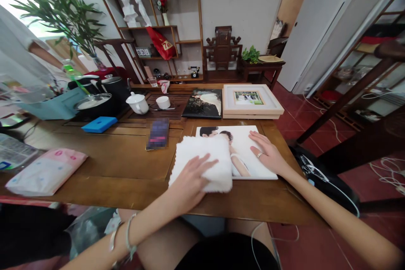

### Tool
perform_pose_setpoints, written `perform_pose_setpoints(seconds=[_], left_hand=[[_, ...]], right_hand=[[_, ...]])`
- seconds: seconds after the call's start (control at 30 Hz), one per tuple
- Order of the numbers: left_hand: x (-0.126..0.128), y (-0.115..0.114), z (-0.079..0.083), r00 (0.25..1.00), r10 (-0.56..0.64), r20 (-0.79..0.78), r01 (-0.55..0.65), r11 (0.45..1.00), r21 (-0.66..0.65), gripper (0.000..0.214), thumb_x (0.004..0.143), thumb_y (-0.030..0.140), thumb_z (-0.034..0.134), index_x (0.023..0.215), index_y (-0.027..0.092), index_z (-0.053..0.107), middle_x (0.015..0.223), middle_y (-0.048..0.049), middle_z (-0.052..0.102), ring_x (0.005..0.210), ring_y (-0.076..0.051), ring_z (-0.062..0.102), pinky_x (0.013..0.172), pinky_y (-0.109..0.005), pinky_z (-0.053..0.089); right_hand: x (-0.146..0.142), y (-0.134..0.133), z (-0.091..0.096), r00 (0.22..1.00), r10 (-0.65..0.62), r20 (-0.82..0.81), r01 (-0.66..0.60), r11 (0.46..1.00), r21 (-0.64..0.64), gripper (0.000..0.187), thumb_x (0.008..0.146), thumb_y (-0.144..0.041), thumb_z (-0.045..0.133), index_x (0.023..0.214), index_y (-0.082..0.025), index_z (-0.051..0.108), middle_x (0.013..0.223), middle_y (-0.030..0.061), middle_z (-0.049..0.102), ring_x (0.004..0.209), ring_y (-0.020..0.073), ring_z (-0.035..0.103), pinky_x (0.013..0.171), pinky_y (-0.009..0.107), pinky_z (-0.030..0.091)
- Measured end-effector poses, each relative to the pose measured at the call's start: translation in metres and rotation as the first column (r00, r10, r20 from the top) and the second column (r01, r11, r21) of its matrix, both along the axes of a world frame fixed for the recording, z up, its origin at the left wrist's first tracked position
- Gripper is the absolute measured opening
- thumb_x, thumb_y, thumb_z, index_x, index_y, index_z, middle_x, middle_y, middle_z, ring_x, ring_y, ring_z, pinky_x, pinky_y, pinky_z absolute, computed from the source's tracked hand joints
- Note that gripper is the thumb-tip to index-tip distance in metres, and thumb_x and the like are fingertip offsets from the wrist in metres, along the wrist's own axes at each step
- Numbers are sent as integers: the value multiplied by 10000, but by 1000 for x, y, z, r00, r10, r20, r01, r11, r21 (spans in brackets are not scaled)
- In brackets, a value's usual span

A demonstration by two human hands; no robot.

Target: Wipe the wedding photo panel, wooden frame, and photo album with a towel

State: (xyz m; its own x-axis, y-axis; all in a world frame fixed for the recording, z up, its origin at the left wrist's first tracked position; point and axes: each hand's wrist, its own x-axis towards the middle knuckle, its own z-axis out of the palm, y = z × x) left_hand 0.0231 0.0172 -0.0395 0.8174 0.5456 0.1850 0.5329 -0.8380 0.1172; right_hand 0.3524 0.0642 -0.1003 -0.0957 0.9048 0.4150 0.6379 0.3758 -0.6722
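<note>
A white fluffy cloth lies over the left part of a photo panel that shows two people. My left hand rests on top of the cloth, fingers spread and stretched out. On the panel's right side my right hand lies flat, with a ring on one finger, its fingers extended over the white surface. Part of the picture is hidden under the cloth. The panel lies flat near the front edge of the wooden table.
Behind the panel are a dark picture panel and a pale framed photo. Leftward stand a white lidded cup, a blue box, a tissue pack and a teal bin. Another person's arm shows at far left.
</note>
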Motion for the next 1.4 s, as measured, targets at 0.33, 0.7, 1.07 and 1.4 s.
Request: perform_pose_setpoints(seconds=[0.33,0.7,1.07,1.4], left_hand=[[22,65,1,989,141,-33,-140,990,32,494,809,57,587,1272,221,634,1548,-144,353,1431,-336,317,1121,-538,325],[13,49,-1,996,65,-66,-62,997,54,244,806,94,617,998,172,746,1556,-152,334,1450,-343,265,1157,-533,276],[21,43,1,993,67,-99,-63,997,49,226,818,146,640,1020,163,740,1559,-164,323,1449,-343,269,1160,-521,272],[38,87,1,983,142,-120,-129,986,109,365,877,161,599,1236,197,656,1546,-142,359,1428,-367,308,1105,-511,351]], right_hand=[[0,0,1,1000,-7,14,7,1000,12,401,868,-378,591,1248,-261,635,1412,98,566,1368,288,460,1161,561,323],[-2,1,3,998,-24,-66,23,999,-23,375,838,-306,627,1200,-226,684,1381,106,596,1367,288,468,1173,554,321],[-3,1,4,999,-42,-15,42,999,-35,436,859,-337,599,1272,-203,636,1437,128,539,1385,283,444,1176,543,312],[-4,0,6,997,-37,69,39,999,-32,464,871,-366,566,1298,-192,612,1447,137,526,1398,299,423,1170,554,312]])
